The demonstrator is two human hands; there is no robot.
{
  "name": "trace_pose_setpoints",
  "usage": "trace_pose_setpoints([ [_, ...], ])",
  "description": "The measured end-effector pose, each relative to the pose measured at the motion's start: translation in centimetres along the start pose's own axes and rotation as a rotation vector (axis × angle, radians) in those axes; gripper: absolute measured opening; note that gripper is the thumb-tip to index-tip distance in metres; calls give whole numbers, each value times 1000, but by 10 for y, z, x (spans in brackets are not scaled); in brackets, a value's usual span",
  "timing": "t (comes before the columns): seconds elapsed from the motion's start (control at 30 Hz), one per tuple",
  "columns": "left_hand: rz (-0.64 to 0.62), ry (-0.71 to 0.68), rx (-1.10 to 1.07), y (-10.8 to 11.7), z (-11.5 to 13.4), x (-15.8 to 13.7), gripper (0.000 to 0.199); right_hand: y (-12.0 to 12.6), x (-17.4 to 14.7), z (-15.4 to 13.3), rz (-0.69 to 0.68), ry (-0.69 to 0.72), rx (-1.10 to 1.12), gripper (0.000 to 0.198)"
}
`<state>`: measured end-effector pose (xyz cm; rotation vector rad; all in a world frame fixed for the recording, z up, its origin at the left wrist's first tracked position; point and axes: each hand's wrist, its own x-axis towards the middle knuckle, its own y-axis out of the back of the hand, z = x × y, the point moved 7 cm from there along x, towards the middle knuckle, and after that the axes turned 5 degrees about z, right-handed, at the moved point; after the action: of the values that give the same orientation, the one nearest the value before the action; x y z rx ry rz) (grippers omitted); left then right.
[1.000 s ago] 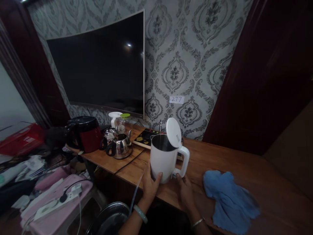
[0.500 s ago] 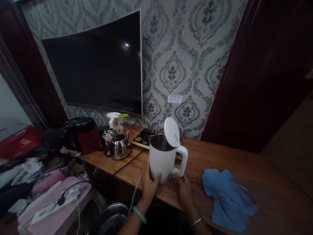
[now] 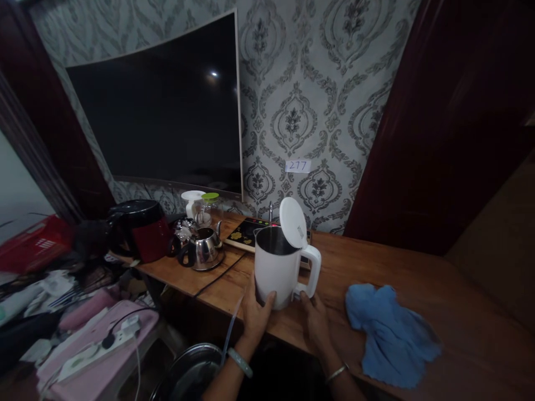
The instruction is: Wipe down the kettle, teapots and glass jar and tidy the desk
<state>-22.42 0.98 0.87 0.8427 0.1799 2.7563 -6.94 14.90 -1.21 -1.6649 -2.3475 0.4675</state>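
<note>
A white electric kettle (image 3: pixel 276 275) stands upright near the front edge of the wooden table, its lid (image 3: pixel 292 221) flipped up and its dark inside showing. My left hand (image 3: pixel 257 312) wraps the lower left side of the kettle, thumb across the front. At the lower right, my right hand (image 3: pixel 314 317) has its fingers at the kettle's base, under the handle (image 3: pixel 314 270); the fingertips are partly hidden. Behind the kettle lies a black induction cooktop (image 3: pixel 242 233) with a thin metal spout (image 3: pixel 271 213). A blue cloth (image 3: pixel 390 334) lies crumpled to the right of my right hand.
Left on the table (image 3: pixel 225 292) are a steel teapot (image 3: pixel 204 249), a red and black appliance (image 3: pixel 142 231) and a green-lidded jar (image 3: pixel 211 206). Below stands a metal pot (image 3: pixel 192 370) with a clear tube (image 3: pixel 229 334). A power strip (image 3: pixel 100 348) rests on a pink stool (image 3: pixel 125 356).
The view has shifted slightly. My hands keep the same hold on the kettle, and its lid stays up; nothing else has visibly moved.
</note>
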Motion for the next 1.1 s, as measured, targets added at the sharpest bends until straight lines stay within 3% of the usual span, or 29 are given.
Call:
trace_pose_setpoints([
  [1.1, -76, -27, 4, -3, 6, 1, 72, 1, 4, 2, -20, 13, 27, 54],
])
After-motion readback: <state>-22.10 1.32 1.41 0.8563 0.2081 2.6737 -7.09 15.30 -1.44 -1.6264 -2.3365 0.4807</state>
